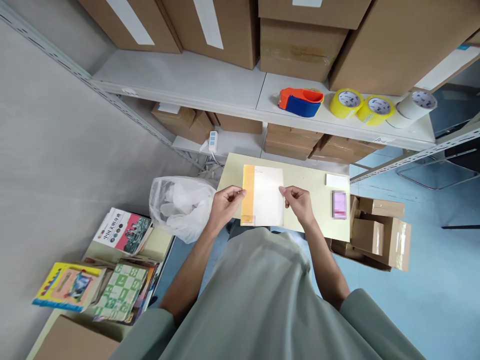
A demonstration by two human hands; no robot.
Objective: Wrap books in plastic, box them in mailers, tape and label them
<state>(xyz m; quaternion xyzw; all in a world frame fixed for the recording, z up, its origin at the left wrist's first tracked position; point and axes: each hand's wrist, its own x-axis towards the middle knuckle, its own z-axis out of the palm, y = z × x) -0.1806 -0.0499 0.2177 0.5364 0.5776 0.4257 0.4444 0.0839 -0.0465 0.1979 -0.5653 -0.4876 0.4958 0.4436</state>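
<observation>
A white book (268,197) with an orange strip down its left side is held just over or on the pale yellow table (318,225); I cannot tell whether it touches the top. My left hand (227,202) pinches the orange edge between thumb and fingers. On the opposite side, my right hand (298,201) grips the white edge the same way. To the right on the table lie a white rectangular item (336,180) and a blurred purple-pink item (339,205).
Above stands a shelf (225,75) with large cartons, a tape dispenser (302,102), yellow tape rolls (347,103) and white rolls (414,107). At left are a plastic bag (182,205) and stacked books (122,290). A carton of boxes (375,235) sits right of the table.
</observation>
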